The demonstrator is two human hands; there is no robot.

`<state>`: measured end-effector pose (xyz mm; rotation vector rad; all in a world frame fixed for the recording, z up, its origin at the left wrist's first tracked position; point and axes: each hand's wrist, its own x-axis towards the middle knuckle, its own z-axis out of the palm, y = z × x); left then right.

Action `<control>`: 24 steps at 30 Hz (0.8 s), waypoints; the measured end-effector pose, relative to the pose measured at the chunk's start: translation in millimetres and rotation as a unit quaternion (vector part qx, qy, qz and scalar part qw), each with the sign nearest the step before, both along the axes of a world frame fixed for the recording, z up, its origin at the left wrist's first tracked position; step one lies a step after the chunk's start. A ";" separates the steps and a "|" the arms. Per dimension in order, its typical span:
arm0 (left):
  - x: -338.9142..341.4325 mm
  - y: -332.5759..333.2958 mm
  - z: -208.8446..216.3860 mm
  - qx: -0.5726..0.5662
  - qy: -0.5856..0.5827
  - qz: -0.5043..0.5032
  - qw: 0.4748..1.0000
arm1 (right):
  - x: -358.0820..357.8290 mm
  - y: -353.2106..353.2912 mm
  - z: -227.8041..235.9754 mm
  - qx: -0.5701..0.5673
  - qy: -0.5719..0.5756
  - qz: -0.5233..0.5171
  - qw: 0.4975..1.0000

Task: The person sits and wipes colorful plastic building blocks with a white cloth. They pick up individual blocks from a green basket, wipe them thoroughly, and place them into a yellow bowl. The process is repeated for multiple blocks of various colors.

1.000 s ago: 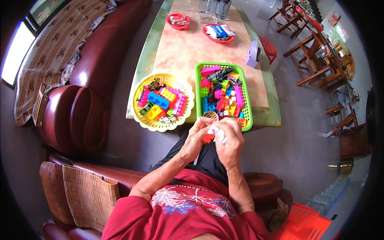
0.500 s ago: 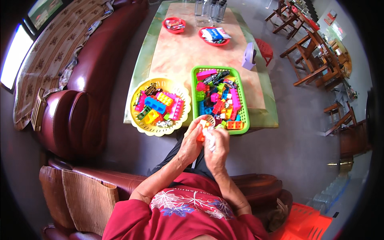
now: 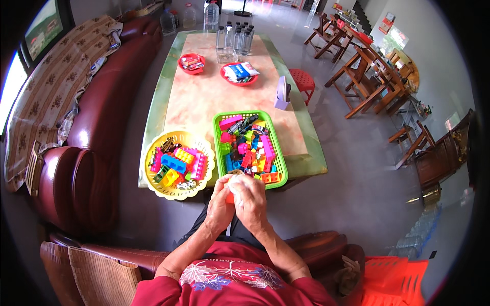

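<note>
Just in front of the table edge, my two hands are together over my lap. My left hand [image 3: 219, 208] is closed on an orange toy building block [image 3: 230, 198], most of it covered by the fingers. My right hand [image 3: 250, 205] presses a crumpled white cloth [image 3: 236, 183] against that block. Beyond them stands a green rectangular basket [image 3: 217, 145] filled with colourful building blocks and dark toy pieces. To its left, a yellow scalloped basket [image 3: 151, 179] holds a blue block [image 3: 174, 163], pink and yellow blocks and small toy vehicles.
Farther along the table [image 3: 189, 104] are two red bowls [image 3: 180, 65] of small packets, a lilac holder [image 3: 282, 94] and several clear bottles [image 3: 237, 40]. A brown leather sofa [image 3: 109, 97] runs along the left. A red stool [image 3: 303, 80] stands right of the table.
The view has tilted up and shifted, showing more of the room's far end. My hands stay together, and the white cloth now covers the top of the orange block.
</note>
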<state>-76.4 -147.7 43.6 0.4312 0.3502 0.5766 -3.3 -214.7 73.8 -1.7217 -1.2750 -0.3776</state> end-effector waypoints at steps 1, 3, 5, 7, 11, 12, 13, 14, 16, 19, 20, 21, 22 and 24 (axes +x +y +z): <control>-0.5 1.6 1.2 -0.004 0.009 0.010 1.000 | -4.8 -3.0 -2.1 -0.006 -0.010 0.007 1.000; -1.3 4.1 -5.3 -0.007 0.027 0.013 1.000 | -17.9 -8.9 -5.4 -0.024 -0.029 0.012 0.999; -3.2 7.8 -7.7 -0.006 0.038 0.021 0.999 | -27.8 -14.8 -14.4 -0.010 0.016 0.038 0.999; -6.0 11.0 -5.8 -0.008 0.040 0.007 0.999 | -33.6 -22.7 -21.8 -0.008 0.032 0.055 0.998; -7.9 9.9 -26.4 -0.006 0.039 -0.002 0.999 | -27.3 -35.0 -8.7 -0.037 0.129 0.121 0.984; -8.2 7.9 -25.2 -0.023 0.023 -0.007 0.999 | -24.8 -34.9 0.4 -0.027 0.164 0.121 0.979; -8.3 5.9 -24.1 -0.040 0.006 -0.011 0.999 | -21.2 -33.2 7.6 -0.017 0.199 0.120 0.972; -4.4 5.6 -32.1 -0.057 -0.040 -0.022 0.997 | -13.9 -29.2 5.7 0.005 0.166 0.076 0.983; -1.7 0.4 -9.9 -0.056 -0.026 -0.022 0.998 | -4.4 -15.2 14.2 0.015 0.094 0.009 0.995; 4.4 0.1 -2.0 -0.046 -0.049 0.002 0.998 | -3.3 -3.5 2.8 -0.011 0.027 -0.017 0.999; 4.3 3.2 -2.1 -0.050 -0.050 0.005 0.998 | -6.1 -3.5 1.8 -0.004 0.018 -0.006 1.000; -0.9 5.9 -5.0 -0.055 -0.044 0.014 0.997 | -13.7 -3.7 -1.7 0.001 0.017 0.009 1.000; 0.5 9.8 -9.4 -0.047 -0.020 0.032 0.998 | -20.2 -5.5 -4.3 0.000 0.027 0.017 0.999; 3.0 13.8 -10.8 -0.038 0.055 0.054 0.996 | -30.4 -15.3 -7.1 -0.016 0.053 0.033 0.998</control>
